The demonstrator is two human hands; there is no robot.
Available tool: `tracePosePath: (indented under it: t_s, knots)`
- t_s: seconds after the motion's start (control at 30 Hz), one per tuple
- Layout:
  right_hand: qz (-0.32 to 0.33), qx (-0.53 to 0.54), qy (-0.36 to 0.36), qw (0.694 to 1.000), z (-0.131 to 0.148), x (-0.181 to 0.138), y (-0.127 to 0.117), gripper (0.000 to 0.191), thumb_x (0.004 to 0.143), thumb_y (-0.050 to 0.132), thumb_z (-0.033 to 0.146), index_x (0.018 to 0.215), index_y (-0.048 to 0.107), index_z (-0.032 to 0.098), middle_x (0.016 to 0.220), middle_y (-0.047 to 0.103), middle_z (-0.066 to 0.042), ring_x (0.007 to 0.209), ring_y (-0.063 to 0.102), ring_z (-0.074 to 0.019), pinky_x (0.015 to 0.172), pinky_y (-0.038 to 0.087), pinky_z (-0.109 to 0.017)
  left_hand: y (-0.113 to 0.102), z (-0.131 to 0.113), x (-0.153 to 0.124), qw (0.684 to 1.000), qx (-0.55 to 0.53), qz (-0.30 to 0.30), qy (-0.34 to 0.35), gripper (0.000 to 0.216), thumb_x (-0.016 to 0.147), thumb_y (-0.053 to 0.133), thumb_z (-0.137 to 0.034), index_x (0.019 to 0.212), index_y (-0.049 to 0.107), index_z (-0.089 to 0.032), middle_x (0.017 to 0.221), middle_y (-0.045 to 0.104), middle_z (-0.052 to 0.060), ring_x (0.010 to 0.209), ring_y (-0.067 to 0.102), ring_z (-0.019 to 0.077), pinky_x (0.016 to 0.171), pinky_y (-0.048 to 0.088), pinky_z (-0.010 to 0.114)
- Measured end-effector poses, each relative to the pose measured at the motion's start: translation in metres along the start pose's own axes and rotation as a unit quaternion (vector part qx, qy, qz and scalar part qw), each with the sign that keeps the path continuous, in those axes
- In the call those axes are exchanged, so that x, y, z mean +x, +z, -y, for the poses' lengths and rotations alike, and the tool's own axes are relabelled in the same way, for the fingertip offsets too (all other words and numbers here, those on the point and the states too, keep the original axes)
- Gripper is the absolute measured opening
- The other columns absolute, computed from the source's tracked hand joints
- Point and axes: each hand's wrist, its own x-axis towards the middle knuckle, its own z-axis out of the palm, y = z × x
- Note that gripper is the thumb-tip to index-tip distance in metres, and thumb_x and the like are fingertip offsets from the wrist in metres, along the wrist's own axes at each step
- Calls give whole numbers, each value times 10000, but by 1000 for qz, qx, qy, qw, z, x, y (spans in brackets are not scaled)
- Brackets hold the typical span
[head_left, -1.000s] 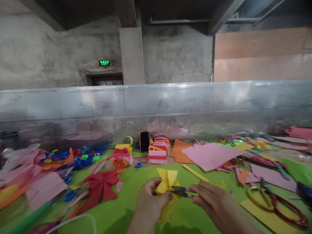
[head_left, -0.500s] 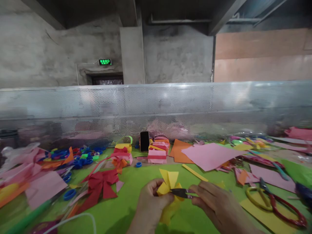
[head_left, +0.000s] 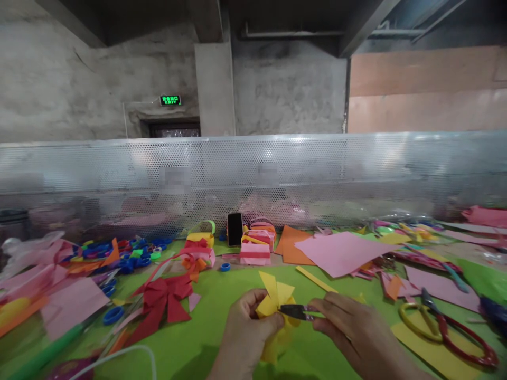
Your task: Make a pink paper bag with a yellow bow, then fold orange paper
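My left hand (head_left: pixel 244 331) is closed around the pinched middle of a yellow paper bow (head_left: pixel 276 298), held just above the green table cover (head_left: pixel 206 295). My right hand (head_left: pixel 356 335) grips small dark scissors (head_left: pixel 295 311) whose blades point left into the bow's middle. The bow's upper folds fan out above my left thumb, and its lower tails hang down between my hands.
A red paper bow (head_left: pixel 166 301) lies to the left. Pink paper sheets (head_left: pixel 340 253), orange paper, small striped paper baskets (head_left: pixel 256 248) and a black phone (head_left: pixel 235 229) stand behind. Yellow-and-red scissors (head_left: pixel 443 327) lie at right. Blue rings are scattered at left. A perforated metal screen (head_left: pixel 253 174) closes off the table's far side.
The yellow bow has turned slightly in my left hand and the scissors' blades sit a little further into it. Both hands stay almost in the same place.
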Motion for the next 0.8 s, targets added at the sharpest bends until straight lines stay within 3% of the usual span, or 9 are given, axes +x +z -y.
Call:
tracePosePath:
  t_s: [0.23, 0.47, 0.6, 0.73, 0.8]
  knots:
    - [-10, -2, -18, 1000, 1, 2, -3, 391, 977, 304, 393, 901, 646, 218, 687, 660, -29, 546, 637, -143, 489, 462, -223, 1, -3, -3, 1000, 7, -6, -6, 319, 516, 718, -124, 831, 689, -161, 793, 742, 42, 643, 658, 142, 598, 484, 215]
    - [9, 47, 13, 999, -1, -2, 0, 374, 962, 347, 411, 905, 668, 227, 710, 659, -43, 603, 637, -161, 536, 470, -243, 3, -3, -5, 1000, 8, -9, -11, 325, 511, 724, -114, 831, 688, -158, 800, 744, 50, 660, 666, 156, 617, 494, 231]
    - [22, 139, 115, 983, -2, 3, -4, 384, 943, 366, 442, 879, 683, 235, 724, 674, -55, 623, 633, -174, 544, 480, -248, 2, -2, -1, 1000, -2, -2, -9, 318, 489, 734, -115, 799, 679, -155, 758, 741, 43, 669, 670, 162, 627, 496, 232]
    - [-1, 204, 245, 948, -9, 9, -7, 447, 886, 377, 526, 839, 676, 197, 639, 635, -47, 577, 591, -183, 511, 467, -257, 1, 0, 1, 1000, 8, -9, -15, 333, 483, 744, -121, 808, 671, -142, 740, 731, 53, 666, 665, 177, 617, 491, 245]
    - [17, 254, 281, 925, -12, 9, -4, 422, 837, 432, 554, 803, 640, 188, 621, 588, -25, 558, 553, -165, 494, 448, -248, 2, 1, 0, 1000, 14, -7, -9, 350, 498, 725, -134, 844, 667, -132, 755, 728, 62, 669, 661, 183, 613, 490, 253]
